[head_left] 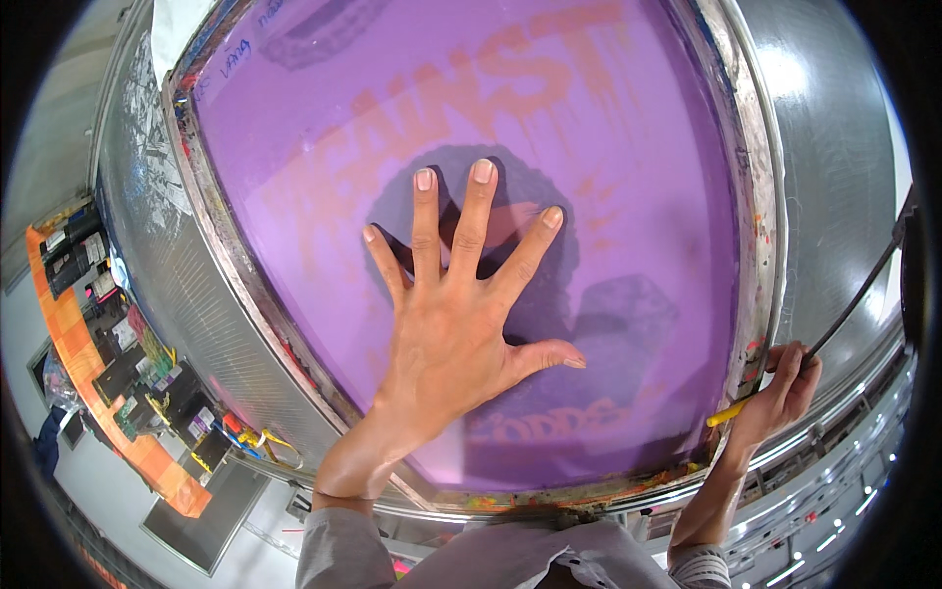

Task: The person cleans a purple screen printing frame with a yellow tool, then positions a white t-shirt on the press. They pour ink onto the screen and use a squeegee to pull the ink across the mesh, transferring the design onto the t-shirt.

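A large screen-printing frame [758,196] holds a purple mesh screen [667,167] bearing faded orange lettering and a dark round image. My left hand [456,314] is spread over the middle of the screen, palm down and fingers apart, holding nothing; it appears to rest on the mesh. At the frame's lower right edge, my right hand [775,398] is closed around a yellow rod-like handle [727,412], whose rounded end pokes out toward the screen. A thin black cord or rod [863,285] runs from its fingertips up to the right; whether it joins the yellow piece, I cannot tell.
Grey metal surfaces [829,157] flank the frame on both sides. Beyond the left one, an orange checkered shelf or table [147,447] carries dark boxes, small packets and tools. A grey panel [206,520] lies lower left. Metal rails [785,501] curve along the lower right.
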The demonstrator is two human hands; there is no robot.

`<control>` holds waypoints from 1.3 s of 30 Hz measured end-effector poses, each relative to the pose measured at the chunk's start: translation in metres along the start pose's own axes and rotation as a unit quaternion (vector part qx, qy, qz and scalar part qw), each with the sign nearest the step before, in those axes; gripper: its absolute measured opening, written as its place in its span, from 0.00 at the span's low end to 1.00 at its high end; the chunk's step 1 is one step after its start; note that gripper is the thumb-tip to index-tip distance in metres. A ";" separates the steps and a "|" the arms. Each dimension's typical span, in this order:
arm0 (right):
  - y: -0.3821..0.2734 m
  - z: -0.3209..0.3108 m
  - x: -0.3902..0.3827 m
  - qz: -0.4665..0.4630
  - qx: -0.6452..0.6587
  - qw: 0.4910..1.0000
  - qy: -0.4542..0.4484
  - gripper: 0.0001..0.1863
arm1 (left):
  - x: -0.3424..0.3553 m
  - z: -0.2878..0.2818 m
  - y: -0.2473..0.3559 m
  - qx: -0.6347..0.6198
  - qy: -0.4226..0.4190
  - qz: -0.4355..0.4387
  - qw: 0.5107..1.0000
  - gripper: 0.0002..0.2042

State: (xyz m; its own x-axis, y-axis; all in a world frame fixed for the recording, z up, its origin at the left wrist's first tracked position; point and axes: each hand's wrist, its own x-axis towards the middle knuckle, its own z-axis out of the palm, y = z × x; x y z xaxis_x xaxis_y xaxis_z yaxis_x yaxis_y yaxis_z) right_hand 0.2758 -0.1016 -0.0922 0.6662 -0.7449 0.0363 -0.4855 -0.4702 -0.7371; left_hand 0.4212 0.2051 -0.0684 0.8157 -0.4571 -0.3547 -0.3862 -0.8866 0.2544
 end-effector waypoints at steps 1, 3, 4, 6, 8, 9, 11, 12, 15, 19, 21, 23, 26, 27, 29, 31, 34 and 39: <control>0.000 0.000 0.000 0.001 -0.001 1.000 0.000 0.09 | 0.000 -0.001 0.000 0.002 0.000 0.000 1.000 0.52; 0.001 0.000 0.000 0.005 -0.008 1.000 0.000 0.08 | 0.000 -0.002 0.000 0.007 0.000 -0.001 1.000 0.52; 0.000 0.000 -0.001 0.007 -0.014 1.000 0.000 0.08 | 0.000 -0.002 -0.001 0.004 -0.003 -0.002 1.000 0.52; 0.000 0.000 -0.001 0.010 -0.018 1.000 0.004 0.08 | -0.001 -0.003 0.000 0.002 -0.007 -0.006 1.000 0.51; 0.001 0.001 -0.002 0.012 -0.014 1.000 0.011 0.08 | 0.000 -0.003 0.000 -0.010 -0.006 -0.005 1.000 0.51; 0.001 0.000 -0.002 0.012 -0.018 1.000 0.007 0.08 | -0.001 -0.002 0.000 -0.018 -0.005 -0.005 1.000 0.51; 0.003 0.002 -0.001 0.007 -0.003 1.000 0.010 0.09 | -0.001 -0.002 -0.002 -0.027 -0.008 -0.009 1.000 0.51; 0.004 0.003 -0.001 0.004 0.003 1.000 0.012 0.10 | -0.001 -0.001 -0.002 -0.032 -0.008 -0.011 0.999 0.51; 0.000 0.003 -0.002 0.003 -0.039 0.999 0.009 0.10 | -0.001 -0.001 -0.004 -0.037 -0.012 -0.010 0.999 0.51; -0.006 0.004 -0.004 0.046 -0.009 0.998 0.046 0.09 | 0.000 0.002 -0.003 -0.036 -0.002 -0.008 0.999 0.50; -0.002 0.003 -0.005 0.040 -0.009 0.999 0.020 0.08 | 0.001 0.006 -0.004 -0.021 0.005 -0.008 1.000 0.50; -0.010 0.009 0.001 0.011 -0.015 1.000 0.011 0.07 | -0.002 0.012 -0.003 -0.018 0.018 -0.013 1.000 0.50; -0.004 0.006 0.004 -0.093 -0.050 0.994 0.017 0.07 | -0.004 0.025 0.001 -0.002 0.072 0.007 0.997 0.50; -0.004 0.006 0.005 -0.107 -0.086 0.990 0.022 0.07 | -0.005 0.029 0.001 0.007 0.092 0.010 0.996 0.50; -0.009 0.004 0.005 -0.080 -0.109 0.991 0.024 0.08 | -0.008 0.028 0.005 0.030 0.126 0.020 0.991 0.47; -0.013 0.003 0.006 -0.069 -0.100 0.993 -0.007 0.10 | -0.010 0.034 0.002 0.005 0.160 0.014 0.987 0.42; -0.019 0.002 0.007 -0.152 -0.102 0.983 -0.014 0.11 | -0.035 0.047 0.008 -0.021 0.229 -0.061 0.971 0.36; -0.021 0.003 0.004 -0.072 -0.071 0.991 -0.085 0.17 | -0.166 0.102 0.045 -0.053 0.247 -0.180 0.951 0.34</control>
State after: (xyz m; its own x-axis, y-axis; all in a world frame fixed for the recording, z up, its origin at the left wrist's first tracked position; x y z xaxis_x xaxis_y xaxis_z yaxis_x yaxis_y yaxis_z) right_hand 0.2903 -0.0935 -0.0785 0.8145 -0.5801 0.0105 -0.4452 -0.6364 -0.6299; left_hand 0.2242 0.2336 -0.0899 0.9996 -0.0129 0.0232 -0.0192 -0.9555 0.2942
